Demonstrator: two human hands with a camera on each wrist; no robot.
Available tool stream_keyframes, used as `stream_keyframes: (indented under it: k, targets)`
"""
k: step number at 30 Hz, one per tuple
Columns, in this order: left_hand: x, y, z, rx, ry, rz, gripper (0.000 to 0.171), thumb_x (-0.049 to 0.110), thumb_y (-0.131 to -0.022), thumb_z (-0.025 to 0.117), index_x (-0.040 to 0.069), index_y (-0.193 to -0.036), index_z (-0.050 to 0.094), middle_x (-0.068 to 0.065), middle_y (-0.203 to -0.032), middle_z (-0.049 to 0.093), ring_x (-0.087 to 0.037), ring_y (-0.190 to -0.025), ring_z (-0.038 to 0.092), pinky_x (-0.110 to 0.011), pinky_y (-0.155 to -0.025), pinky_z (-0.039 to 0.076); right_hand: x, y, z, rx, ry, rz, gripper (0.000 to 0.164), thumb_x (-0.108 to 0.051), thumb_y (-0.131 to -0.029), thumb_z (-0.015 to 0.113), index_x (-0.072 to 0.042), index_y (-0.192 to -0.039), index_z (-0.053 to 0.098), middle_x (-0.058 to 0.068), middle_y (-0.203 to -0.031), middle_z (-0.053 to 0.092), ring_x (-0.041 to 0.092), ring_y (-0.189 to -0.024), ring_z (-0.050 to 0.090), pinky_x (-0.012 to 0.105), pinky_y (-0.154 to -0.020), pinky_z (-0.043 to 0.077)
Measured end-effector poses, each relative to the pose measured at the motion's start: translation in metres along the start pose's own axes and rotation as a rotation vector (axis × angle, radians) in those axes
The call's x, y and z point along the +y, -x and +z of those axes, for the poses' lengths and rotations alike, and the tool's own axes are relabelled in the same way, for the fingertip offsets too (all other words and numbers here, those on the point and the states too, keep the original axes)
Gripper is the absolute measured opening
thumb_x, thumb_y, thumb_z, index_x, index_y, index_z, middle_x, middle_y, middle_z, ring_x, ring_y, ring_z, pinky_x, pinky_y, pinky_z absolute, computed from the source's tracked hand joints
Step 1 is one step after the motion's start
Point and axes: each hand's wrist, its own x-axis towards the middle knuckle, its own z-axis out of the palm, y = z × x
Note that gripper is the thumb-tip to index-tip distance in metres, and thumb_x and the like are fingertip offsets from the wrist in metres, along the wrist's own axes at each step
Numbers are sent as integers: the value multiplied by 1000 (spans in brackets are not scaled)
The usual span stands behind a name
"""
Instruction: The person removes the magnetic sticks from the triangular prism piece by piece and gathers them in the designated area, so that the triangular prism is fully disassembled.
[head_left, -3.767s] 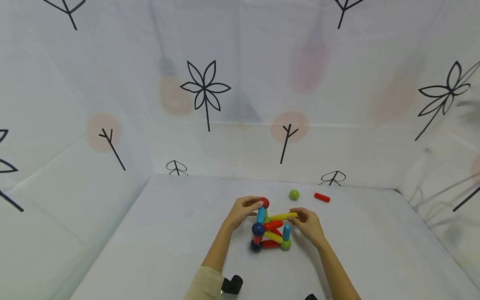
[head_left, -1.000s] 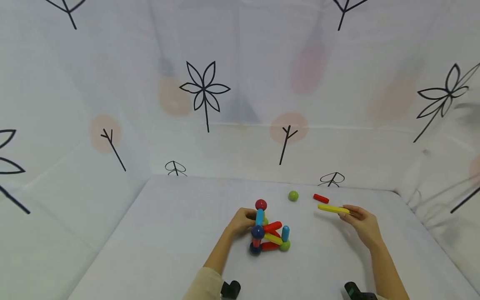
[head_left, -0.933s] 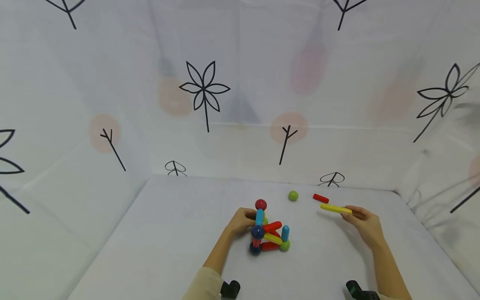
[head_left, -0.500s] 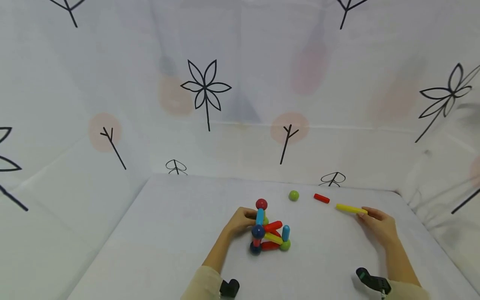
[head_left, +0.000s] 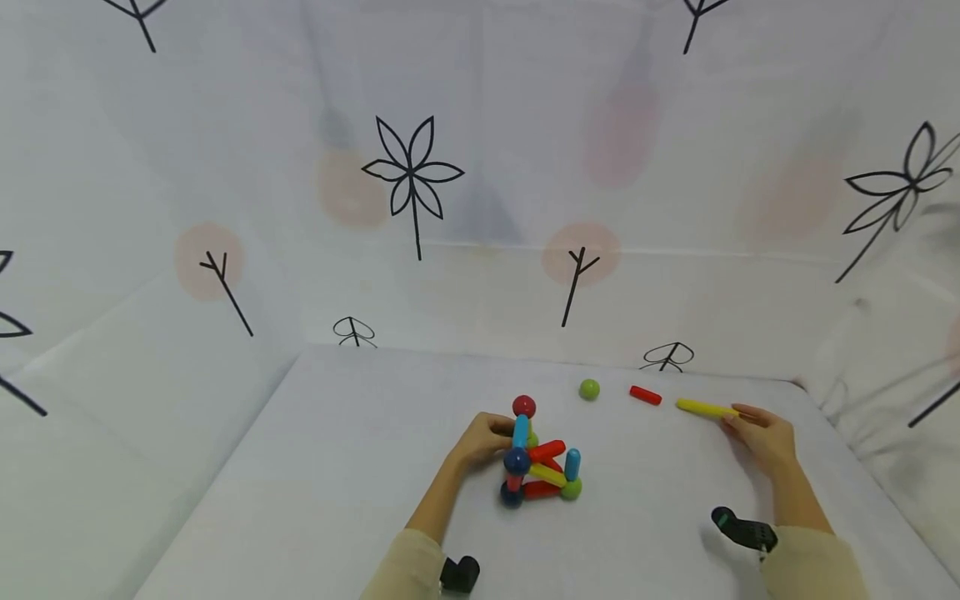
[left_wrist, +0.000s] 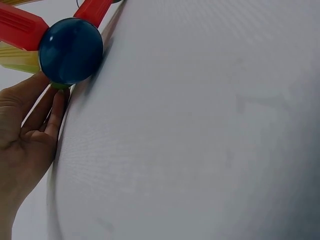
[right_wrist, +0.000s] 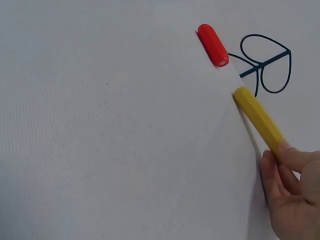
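The right hand [head_left: 761, 433] reaches far right, its grip pinching the yellow stick [head_left: 703, 408] lying near the red stick [head_left: 644, 395]. The left hand [head_left: 480, 439] grips the stick-and-ball structure [head_left: 540, 458] at the worktop's [head_left: 360, 467] middle.

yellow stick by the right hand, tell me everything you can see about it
The yellow stick is a short faceted bar with a rounded free end, smooth like plastic. It lies nearly flat on the white cloth-covered table, far right of the built toy. The right hand pinches its near end with the fingertips. Its free end points toward a small red stick, close to it but not touching.
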Motion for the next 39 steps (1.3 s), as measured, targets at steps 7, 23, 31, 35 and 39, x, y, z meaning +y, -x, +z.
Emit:
stream_keyframes:
  k: [7, 23, 31, 35, 39]
  targets:
    - [14, 7, -1, 2, -7, -13, 28, -4, -81, 62, -10, -107, 66, -21, -103, 67, -20, -89, 62, -30, -83, 51, 1, -3, 0, 26, -88, 24, 30, 1, -83, 65, -26, -72, 66, -15, -70, 60, 1, -63, 64, 18, -62, 53]
    - [16, 7, 0, 12, -7, -6, 26, -4, -82, 62, -11, -107, 65, -23, -102, 67, -19, -88, 61, -27, -79, 51, 4, 4, 8, 153, 318, 103, 66, -32, -91, 57, -11, -148, 29, 14, -156, 16, 11, -127, 43, 31, -107, 32]
    - [0, 0, 1, 15, 5, 5, 26, -3, -81, 63, -10, -107, 66, -21, -102, 68, -15, -86, 61, -26, -79, 51, 7, 34, 22, 169, 87, -33, 55, -17, -90, 61, -21, -142, 42, 4, -147, 32, -7, -77, 57, 8, -68, 47]
    - [-10, -4, 3, 26, 12, -20, 28, -2, -81, 64, -7, -108, 66, -18, -103, 68, -18, -89, 62, -29, -82, 51, 13, 52, 34, 64, -113, -267, 43, 2, -85, 64, -12, -125, 58, -8, -112, 53, -4, -70, 62, 11, -63, 50]
    - [-12, -4, 3, 25, 12, -30, 27, 0, -83, 64, -6, -109, 66, -17, -103, 68, -19, -89, 62, -31, -84, 51, 15, 66, 47, -73, -129, -401, 36, 7, -85, 62, -14, -114, 63, -13, -98, 63, -1, -77, 64, 14, -66, 52]
